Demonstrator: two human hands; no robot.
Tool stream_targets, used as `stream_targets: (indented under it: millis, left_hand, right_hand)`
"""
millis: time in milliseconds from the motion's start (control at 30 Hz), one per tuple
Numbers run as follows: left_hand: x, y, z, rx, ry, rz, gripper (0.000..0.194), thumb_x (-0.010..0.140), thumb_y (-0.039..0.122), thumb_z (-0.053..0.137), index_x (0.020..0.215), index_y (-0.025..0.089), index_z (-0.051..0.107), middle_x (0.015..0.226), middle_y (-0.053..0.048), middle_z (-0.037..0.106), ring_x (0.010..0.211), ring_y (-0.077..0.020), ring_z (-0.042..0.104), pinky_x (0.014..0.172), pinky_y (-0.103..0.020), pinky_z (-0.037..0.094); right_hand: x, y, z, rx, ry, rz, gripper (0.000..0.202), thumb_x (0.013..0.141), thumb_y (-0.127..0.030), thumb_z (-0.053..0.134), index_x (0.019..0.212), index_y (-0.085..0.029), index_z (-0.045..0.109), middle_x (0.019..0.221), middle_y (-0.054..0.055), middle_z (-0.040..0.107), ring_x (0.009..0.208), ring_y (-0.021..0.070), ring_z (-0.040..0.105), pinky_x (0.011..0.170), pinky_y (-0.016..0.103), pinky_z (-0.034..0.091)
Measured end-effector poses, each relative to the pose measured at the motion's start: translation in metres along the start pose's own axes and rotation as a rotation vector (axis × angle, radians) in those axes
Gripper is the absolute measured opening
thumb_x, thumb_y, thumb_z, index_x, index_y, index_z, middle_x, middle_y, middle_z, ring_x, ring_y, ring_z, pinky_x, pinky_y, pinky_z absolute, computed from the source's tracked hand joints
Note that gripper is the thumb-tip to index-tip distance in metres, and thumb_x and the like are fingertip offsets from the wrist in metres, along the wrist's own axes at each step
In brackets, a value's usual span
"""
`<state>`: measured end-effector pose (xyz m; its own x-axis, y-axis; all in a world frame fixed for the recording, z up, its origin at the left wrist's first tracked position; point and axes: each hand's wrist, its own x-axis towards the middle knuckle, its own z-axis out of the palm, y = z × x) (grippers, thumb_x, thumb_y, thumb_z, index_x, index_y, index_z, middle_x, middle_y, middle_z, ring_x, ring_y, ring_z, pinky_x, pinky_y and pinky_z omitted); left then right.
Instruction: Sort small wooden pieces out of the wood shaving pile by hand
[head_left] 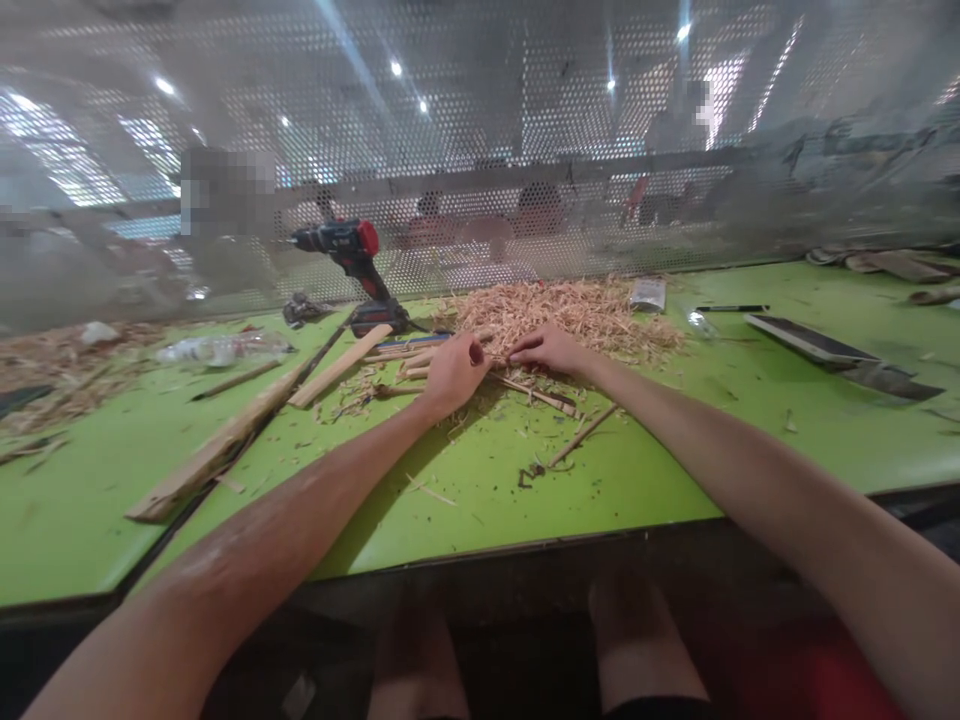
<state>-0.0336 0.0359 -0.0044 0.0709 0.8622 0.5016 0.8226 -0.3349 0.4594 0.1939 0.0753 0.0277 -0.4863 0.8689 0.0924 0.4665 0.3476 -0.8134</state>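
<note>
Both my arms reach forward over a green table [675,450]. My left hand [454,372] is curled, its fingers pinched around thin wooden sticks [420,362] lying by a pile of wood shavings [570,312]. My right hand [547,350] rests palm down beside it, fingertips pressing on a thin stick [536,394] at the edge of the shavings. The two hands nearly touch.
A red and black cordless drill [356,262] stands behind the sticks. Long wooden slats [225,440] lie to the left, a plastic bag [217,348] beyond them. A flat dark blade-like tool [832,352] and a pen [731,308] lie right. Perforated metal screen [480,150] backs the table.
</note>
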Motion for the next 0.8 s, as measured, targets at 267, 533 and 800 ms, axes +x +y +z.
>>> stream_targets:
  millis: [267,533,800]
  left_hand:
    - [0.0000,-0.0010,-0.0008,0.002,-0.010,0.015,0.017,0.092,0.012,0.074,0.083,0.021,0.064,0.092,-0.006,0.074,0.093,-0.0246,0.069,0.088,-0.036,0.054]
    - [0.0000,-0.0016,-0.0008,0.019,-0.007,0.027,0.017,0.094,0.011,0.072,0.085,0.021,0.064,0.097,-0.008,0.076,0.095,-0.0250,0.070,0.090,-0.037,0.054]
    - [-0.0001,-0.0009,0.0015,0.026,0.005,0.039,0.009,0.097,0.014,0.071,0.095,0.021,0.066,0.107,-0.010,0.079,0.098,-0.0267,0.073,0.092,-0.039,0.056]
  right_hand:
    - [-0.0032,-0.0040,-0.0003,0.010,-0.021,0.009,0.014,0.092,-0.022,0.089,0.103,-0.017,0.096,0.086,0.009,0.085,0.075,0.0160,0.064,0.078,0.031,0.049]
    - [-0.0008,-0.0027,-0.0032,0.011,-0.065,-0.014,0.018,0.090,-0.025,0.093,0.105,-0.017,0.096,0.088,0.010,0.086,0.075,0.0151,0.062,0.080,0.032,0.048]
    - [-0.0047,-0.0052,-0.0016,0.016,-0.027,0.031,0.026,0.092,-0.030,0.093,0.110,-0.012,0.095,0.082,0.009,0.082,0.067,0.0131,0.054,0.071,0.031,0.044]
